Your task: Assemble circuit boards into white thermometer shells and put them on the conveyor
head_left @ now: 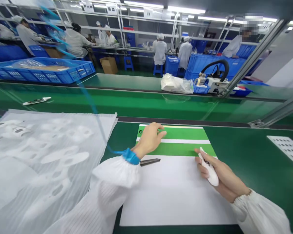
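Green assembly-line table (244, 162) | left hand (148, 139) open, fingers relaxed over striped mat (175, 195), dark metal bar (150, 162) just below | right hand (226, 178) wrapped firmly around white plastic handheld device (209, 169), held over mat's edge

Green workbench (252, 162), left side: clear plastic sheet (48, 182) lying flat, white moulded shapes visible through it. Right edge: white perforated plate (288, 149), partly out of frame. Next belt (127, 97) beyond: small white-and-black piece (36, 101) lying on it; plastic bag (176, 84) and a machine with a black hose (213, 79) beside a blue tray (200, 89). Further back: large blue crate (41, 71), cardboard box (108, 65), blue stool (128, 63). Co-workers (160, 52) in white coats and caps stand at far benches.
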Demonstrator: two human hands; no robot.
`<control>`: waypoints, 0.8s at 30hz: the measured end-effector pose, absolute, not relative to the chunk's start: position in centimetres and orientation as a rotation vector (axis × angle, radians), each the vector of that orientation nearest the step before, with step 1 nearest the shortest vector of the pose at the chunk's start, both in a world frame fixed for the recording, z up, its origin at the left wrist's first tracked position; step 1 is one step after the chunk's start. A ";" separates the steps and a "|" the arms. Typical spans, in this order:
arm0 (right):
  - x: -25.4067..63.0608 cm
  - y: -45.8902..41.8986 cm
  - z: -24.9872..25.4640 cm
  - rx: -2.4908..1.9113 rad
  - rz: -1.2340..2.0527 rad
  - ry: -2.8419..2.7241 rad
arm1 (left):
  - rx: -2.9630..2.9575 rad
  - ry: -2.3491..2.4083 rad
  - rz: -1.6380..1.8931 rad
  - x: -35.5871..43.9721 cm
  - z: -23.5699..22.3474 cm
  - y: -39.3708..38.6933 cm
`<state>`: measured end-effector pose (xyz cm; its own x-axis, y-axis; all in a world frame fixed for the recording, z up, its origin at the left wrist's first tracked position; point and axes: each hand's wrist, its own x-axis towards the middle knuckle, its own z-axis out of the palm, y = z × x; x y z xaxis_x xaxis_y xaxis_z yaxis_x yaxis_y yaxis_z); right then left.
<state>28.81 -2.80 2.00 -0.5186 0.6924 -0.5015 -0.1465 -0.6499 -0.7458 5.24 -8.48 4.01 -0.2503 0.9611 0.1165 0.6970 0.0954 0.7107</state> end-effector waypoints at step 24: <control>13.6 25.0 -2.7 -1.733 0.200 -2.263 | 1.490 2.475 1.165 1.9 -3.7 -4.6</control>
